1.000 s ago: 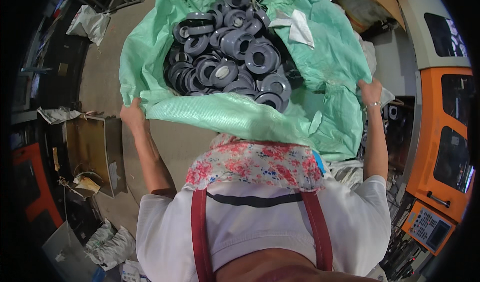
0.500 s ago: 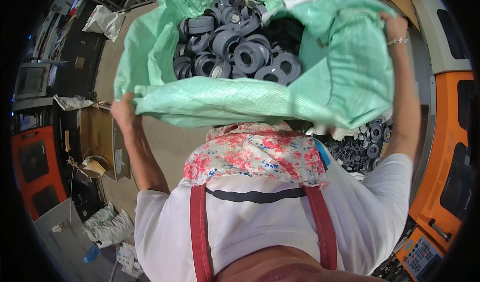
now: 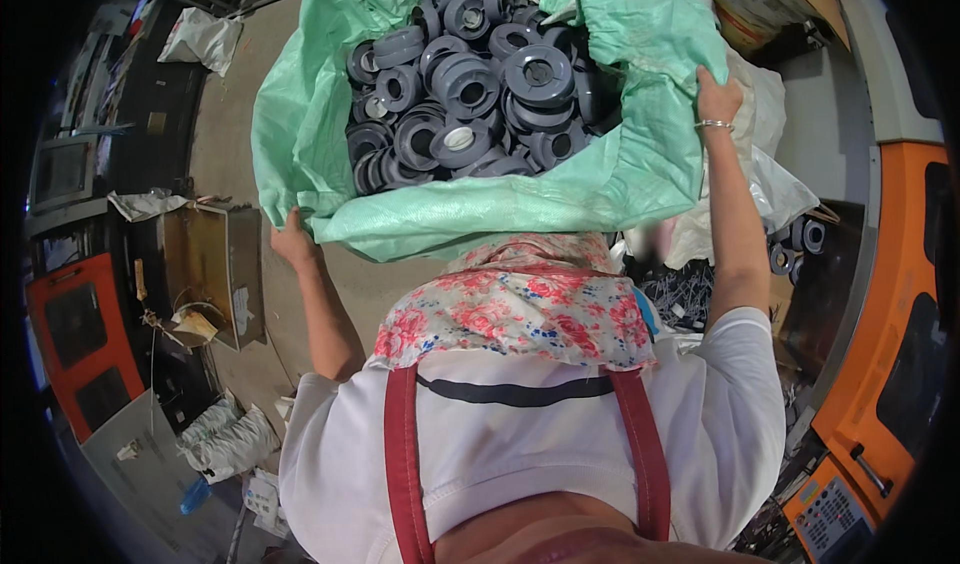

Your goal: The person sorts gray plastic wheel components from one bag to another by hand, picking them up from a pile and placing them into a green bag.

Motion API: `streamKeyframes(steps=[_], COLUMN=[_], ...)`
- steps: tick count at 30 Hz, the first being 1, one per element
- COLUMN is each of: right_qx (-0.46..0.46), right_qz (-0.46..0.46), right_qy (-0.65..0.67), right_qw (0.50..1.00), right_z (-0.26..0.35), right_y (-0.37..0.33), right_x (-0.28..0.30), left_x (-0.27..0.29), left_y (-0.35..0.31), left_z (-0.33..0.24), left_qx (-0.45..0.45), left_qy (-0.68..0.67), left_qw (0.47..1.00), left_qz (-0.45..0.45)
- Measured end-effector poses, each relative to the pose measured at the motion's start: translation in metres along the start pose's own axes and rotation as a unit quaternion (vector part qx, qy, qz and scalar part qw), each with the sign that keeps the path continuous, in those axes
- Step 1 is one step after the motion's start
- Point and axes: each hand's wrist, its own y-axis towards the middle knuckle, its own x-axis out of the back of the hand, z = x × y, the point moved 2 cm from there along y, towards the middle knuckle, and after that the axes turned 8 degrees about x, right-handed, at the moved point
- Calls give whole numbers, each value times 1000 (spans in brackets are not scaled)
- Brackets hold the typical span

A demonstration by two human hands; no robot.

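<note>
A big green woven sack [image 3: 480, 211] stands in front of me with its mouth spread wide. Grey plastic rings [image 3: 465, 86] are heaped inside it, several lying on edge and others flat. My left hand [image 3: 296, 243] pinches the near left corner of the sack's rim. At the right side, my right hand [image 3: 718, 98], with a bracelet at the wrist, grips the rim. Both hands hold the fabric apart from each other, and the fingertips are partly hidden by its folds.
Orange machines stand at the right [image 3: 870, 334] and left [image 3: 85, 334]. A metal box [image 3: 238, 284] is on the floor at left, near white sacks [image 3: 235, 444]. Pale sacks [image 3: 765, 114] and a pile of small grey parts [image 3: 680, 294] lie at right.
My right hand has moved left and down with the rim, so the folded right side lies lower. My left hand has shifted slightly right and down. More rings show.
</note>
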Motion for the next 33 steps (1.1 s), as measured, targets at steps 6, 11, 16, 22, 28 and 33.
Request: streamKeyframes(steps=[6, 11, 16, 22, 28, 33], right_qx=[-48, -69, -112, -300, -267, 90], right_qz=[79, 173, 43, 101, 188, 148], right_qy=[-99, -67, 209, 29, -177, -187], right_qw=[991, 980, 971, 948, 928, 967], right_z=[-11, 36, 12, -118, -273, -353], right_y=[-47, -96, -123, -121, -98, 63], right_x=[-8, -12, -1, 25, -30, -227], left_x=[19, 40, 53, 46, 83, 106], left_y=[-14, -17, -1, -20, -76, -143], left_z=[48, 83, 97, 62, 47, 51], left_qx=[-39, 176, 60, 167, 342, 226], left_qy=[172, 369, 299, 291, 265, 795], left_qw=[984, 912, 952, 942, 886, 558], left_qz=[4, -38, -2, 1, -164, 75])
